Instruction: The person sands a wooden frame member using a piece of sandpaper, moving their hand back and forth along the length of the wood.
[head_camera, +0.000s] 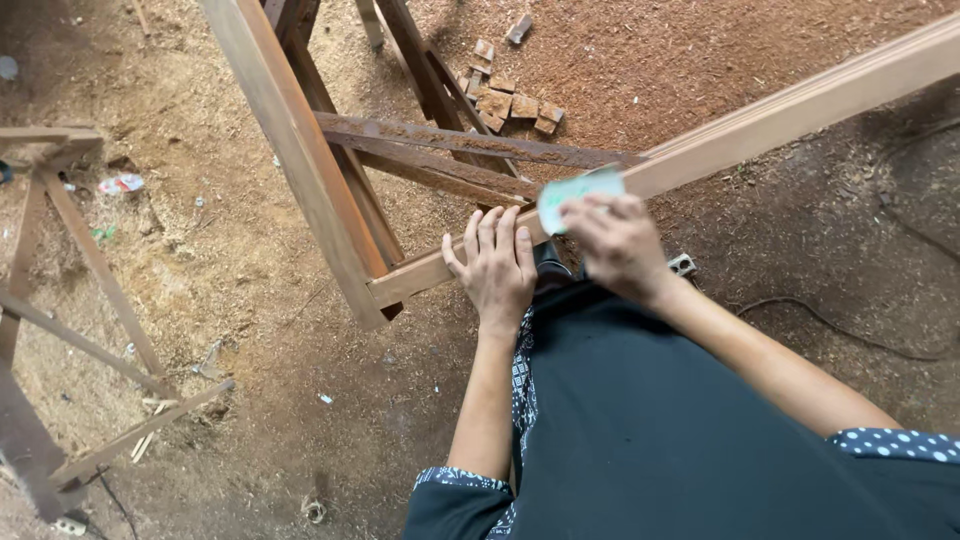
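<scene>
Long wooden rail (760, 125): being cut off at the right frame edge, near end resting on a wooden stand (300, 160). Left hand (497, 268): being pressed flat, fingers together. Right hand (615, 245): blurred, pinching pale green sandpaper (575, 193) against the rail. Sawdust floor (250, 330) lying open leftward.

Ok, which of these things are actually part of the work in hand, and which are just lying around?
In use:
- long wooden rail, resting on the stand
- pale green sanding sheet, pressed on the rail by the right hand
- left hand, flat on the rail end
- rusty metal stand

Lying about:
- small wood offcuts
- second stand at the left
- dark cable
- sawdust floor
</scene>
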